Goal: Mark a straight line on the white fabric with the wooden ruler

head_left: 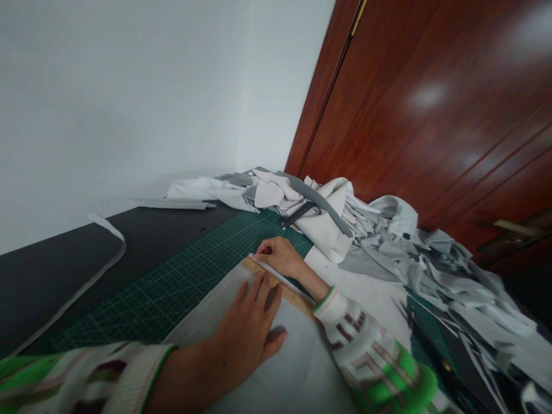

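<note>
A: How does your left hand (254, 316) stand?
B: Your left hand lies palm down with its fingers spread wide. Its fingertips rest on the wooden ruler (297, 300), which runs slantwise from just ahead of your left fingers to beneath your right wrist.

A: And your right hand (282, 257)?
B: Your right hand is just ahead of the left, bent over the far end of the ruler. Its thumb and forefinger are narrow, near the edge of the grey cloth (306, 368). I can't tell whether they pinch that edge or something small.

A: Where is the cloth?
B: Under both your hands and the ruler, spreading back towards you. It lies on the green cutting mat (185, 282), which shows to the left of your hands and ahead of them.

A: What else is about you?
B: A heap of cloth scraps (276, 192) lies beyond your right hand and stretches off to its right. Scissors (426, 345) lie to the right of your right forearm, somewhat blurred. Well to the left of your left hand, a thin pale strip (102, 271) curves over the dark table (142, 241).
</note>
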Demonstrator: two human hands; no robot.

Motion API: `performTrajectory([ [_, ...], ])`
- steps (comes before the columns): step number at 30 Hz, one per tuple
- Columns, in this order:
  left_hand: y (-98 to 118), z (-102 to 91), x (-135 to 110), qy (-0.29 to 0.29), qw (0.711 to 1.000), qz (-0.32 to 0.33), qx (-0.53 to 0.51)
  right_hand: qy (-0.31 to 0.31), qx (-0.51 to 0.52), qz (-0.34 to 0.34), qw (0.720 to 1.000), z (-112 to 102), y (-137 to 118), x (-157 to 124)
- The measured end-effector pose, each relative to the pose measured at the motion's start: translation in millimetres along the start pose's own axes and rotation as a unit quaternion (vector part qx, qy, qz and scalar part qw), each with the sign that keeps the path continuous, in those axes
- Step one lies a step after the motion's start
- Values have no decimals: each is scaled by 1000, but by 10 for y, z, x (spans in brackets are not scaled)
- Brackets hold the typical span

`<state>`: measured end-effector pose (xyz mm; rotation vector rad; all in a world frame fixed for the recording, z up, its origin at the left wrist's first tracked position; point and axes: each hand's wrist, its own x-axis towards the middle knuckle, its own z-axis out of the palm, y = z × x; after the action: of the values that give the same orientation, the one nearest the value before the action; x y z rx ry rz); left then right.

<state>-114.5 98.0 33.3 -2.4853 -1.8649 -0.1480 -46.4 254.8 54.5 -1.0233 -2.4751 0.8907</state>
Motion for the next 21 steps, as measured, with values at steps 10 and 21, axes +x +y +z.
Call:
performTrajectory([
  [10,-58,32,8,21,998,35,45,-11,-114,-23,993,-25,-94,-28],
  [21,-79,25,37,25,996,50,69,-77,-222,-39,971,-285,-124,-295],
])
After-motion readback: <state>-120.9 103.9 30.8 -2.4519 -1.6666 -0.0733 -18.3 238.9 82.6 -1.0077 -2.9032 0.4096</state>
